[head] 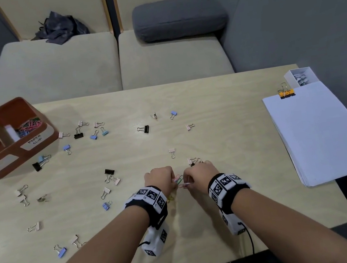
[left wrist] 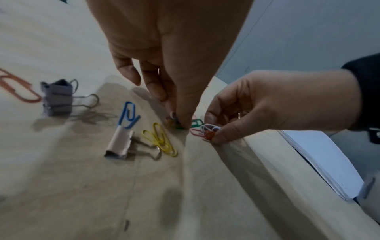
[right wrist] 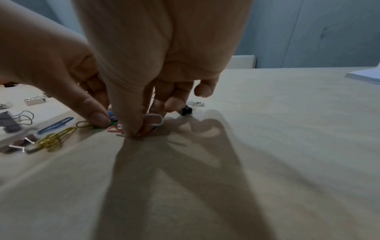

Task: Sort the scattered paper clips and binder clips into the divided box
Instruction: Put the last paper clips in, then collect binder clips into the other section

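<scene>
Paper clips in brown divided box's "PAPER CLIP" compartment.

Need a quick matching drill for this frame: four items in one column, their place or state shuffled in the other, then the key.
Items
1. yellow paper clips
2. orange binder clip
3. right hand
4. divided box

Place or state
A. clamped on the paper stack
B. far left of the table, paper clips in one compartment
C. loose on the table by the left hand
D. pinching several paper clips

Pairs: 1-C, 2-A, 3-D, 4-B
</scene>
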A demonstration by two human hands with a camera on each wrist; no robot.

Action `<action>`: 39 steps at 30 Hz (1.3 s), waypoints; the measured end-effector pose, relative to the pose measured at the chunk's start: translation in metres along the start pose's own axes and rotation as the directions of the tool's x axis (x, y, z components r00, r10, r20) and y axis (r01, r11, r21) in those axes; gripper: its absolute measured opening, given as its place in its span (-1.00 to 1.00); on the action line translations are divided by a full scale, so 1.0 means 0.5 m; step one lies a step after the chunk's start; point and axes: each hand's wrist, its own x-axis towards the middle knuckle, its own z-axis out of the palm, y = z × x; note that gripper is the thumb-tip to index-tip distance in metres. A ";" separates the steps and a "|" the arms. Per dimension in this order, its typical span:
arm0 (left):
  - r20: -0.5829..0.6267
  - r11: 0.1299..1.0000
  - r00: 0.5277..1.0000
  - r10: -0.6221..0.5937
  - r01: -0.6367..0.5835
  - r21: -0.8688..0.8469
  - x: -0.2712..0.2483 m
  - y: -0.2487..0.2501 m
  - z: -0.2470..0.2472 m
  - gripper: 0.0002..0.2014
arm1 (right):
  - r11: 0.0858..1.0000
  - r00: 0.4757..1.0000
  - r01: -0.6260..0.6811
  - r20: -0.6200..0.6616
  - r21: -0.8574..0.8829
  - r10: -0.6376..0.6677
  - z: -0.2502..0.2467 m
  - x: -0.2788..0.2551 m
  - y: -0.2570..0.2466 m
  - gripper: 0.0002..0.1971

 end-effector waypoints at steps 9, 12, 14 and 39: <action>0.077 0.999 0.997 0.030 -0.033 0.043 0.003 -0.004 -0.019 -0.87 | 0.995 1.000 -0.012 0.003 -0.095 0.013 -0.002 0.013 -0.010 -0.77; 0.086 0.990 0.994 0.072 -0.081 0.112 0.001 -0.013 -0.023 -0.85 | 0.997 1.000 -0.008 0.022 -0.081 0.009 -0.002 0.011 -0.008 -0.74; 0.066 0.980 0.992 0.106 -0.115 0.165 -0.001 -0.018 -0.022 -0.85 | 0.998 1.000 -0.015 0.017 -0.063 0.017 -0.001 0.009 -0.006 -0.72; 0.055 0.971 0.990 0.130 -0.138 0.197 -0.009 -0.042 -0.009 -0.77 | 1.000 1.000 -0.001 -0.003 -0.020 0.001 0.008 -0.027 -0.012 -0.73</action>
